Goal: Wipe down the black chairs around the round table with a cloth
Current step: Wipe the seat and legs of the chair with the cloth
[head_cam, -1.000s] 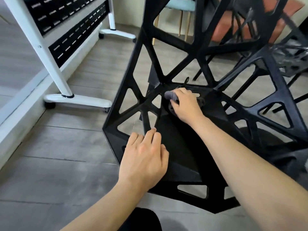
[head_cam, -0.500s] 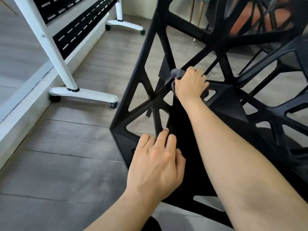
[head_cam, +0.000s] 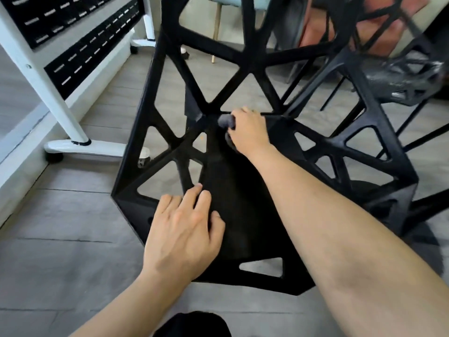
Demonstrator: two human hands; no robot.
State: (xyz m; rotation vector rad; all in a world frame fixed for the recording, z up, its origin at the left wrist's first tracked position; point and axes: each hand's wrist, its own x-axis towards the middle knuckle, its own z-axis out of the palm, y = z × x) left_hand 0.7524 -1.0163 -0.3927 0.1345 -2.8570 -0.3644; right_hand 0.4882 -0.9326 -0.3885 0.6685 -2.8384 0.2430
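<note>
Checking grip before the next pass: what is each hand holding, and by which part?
Right hand grips the bunched grey cloth, one end poking past the fingers. Left hand holds nothing, resting flat on the black chair seat.

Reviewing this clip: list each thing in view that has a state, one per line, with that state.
black chair: upright, seat steadied from the front.
cloth: bunched, pressed on the seat's rear edge.
right hand: grips the cloth.
left hand: rests flat on the seat, fingers relaxed.
white table frame: standing on castors.
</note>
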